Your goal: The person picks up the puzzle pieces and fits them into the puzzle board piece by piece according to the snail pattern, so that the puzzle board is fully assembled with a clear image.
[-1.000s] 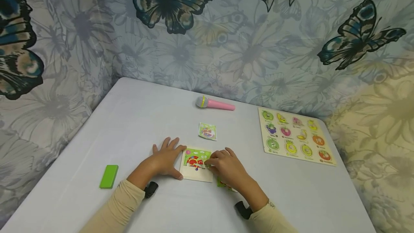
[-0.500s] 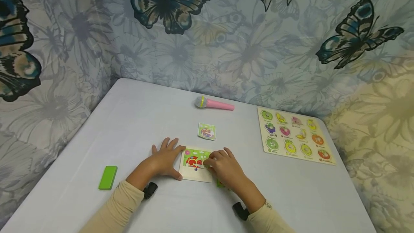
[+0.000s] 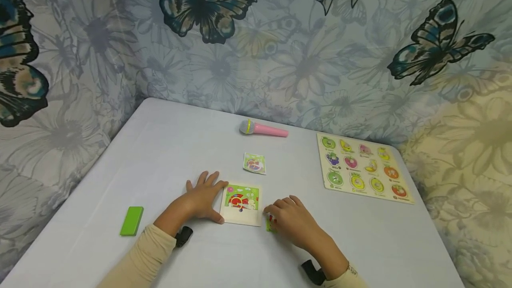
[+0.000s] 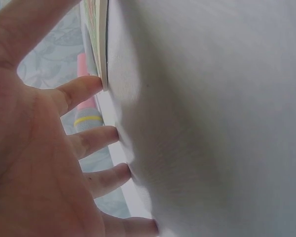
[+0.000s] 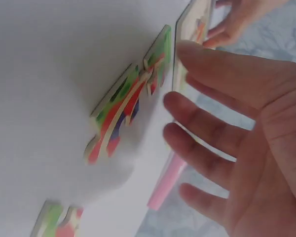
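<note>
A small square puzzle board [image 3: 240, 219] lies in the middle of the table in the head view. Joined green and red pieces [image 3: 240, 199] cover its upper part, and pale wood shows below. My left hand [image 3: 200, 201] is spread at its left side, thumb at the lower corner and forefinger at the upper one; in the left wrist view a fingertip touches the board's edge. To the right, my right hand [image 3: 294, 221] hovers with loosely bent fingers and nothing between them. Beside it in the right wrist view lie loose puzzle pieces [image 5: 121, 106], mostly hidden by the hand in the head view.
Behind the board lies a small picture card [image 3: 254, 163], and farther back a pink toy microphone [image 3: 266, 130]. A fruit puzzle board [image 3: 384, 192] occupies the right rear. At the left is a green block [image 3: 131, 221]. Patterned walls rise behind the table [image 3: 180, 137].
My right hand has drawn back from the board toward the lower right, leaving a piece in place at its right side. The left hand keeps its place at the board.
</note>
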A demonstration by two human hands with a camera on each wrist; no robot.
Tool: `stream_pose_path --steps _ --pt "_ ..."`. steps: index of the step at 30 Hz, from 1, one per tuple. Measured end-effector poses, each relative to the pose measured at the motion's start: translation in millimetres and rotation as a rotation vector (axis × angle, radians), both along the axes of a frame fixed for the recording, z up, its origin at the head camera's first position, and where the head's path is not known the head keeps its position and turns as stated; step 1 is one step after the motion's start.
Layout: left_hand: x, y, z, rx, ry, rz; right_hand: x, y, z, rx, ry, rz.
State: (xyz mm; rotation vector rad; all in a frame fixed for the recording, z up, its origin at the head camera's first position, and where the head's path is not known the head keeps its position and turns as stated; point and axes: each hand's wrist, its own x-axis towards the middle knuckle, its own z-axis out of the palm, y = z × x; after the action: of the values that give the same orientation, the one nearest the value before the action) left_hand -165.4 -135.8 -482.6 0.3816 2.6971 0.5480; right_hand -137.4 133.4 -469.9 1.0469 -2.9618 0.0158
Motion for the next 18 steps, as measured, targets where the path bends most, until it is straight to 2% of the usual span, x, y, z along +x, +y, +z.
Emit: stream_pose_path --steps 5,12,18 --pt "0.4 -4.2 -1.0 0.003 0.001 0.001 7.5 6.4 -0.9 -0.011 -0.057 0.0" --pt "-1.5 -4.8 -1.1 0.016 -0.007 0.001 7.3 9.9 -8.3 -0.05 -0.015 0.009" --pt "-3.4 -3.8 0.5 0.004 -0.01 -0.001 4.2 6.2 -5.8 -0.06 0.001 0.027"
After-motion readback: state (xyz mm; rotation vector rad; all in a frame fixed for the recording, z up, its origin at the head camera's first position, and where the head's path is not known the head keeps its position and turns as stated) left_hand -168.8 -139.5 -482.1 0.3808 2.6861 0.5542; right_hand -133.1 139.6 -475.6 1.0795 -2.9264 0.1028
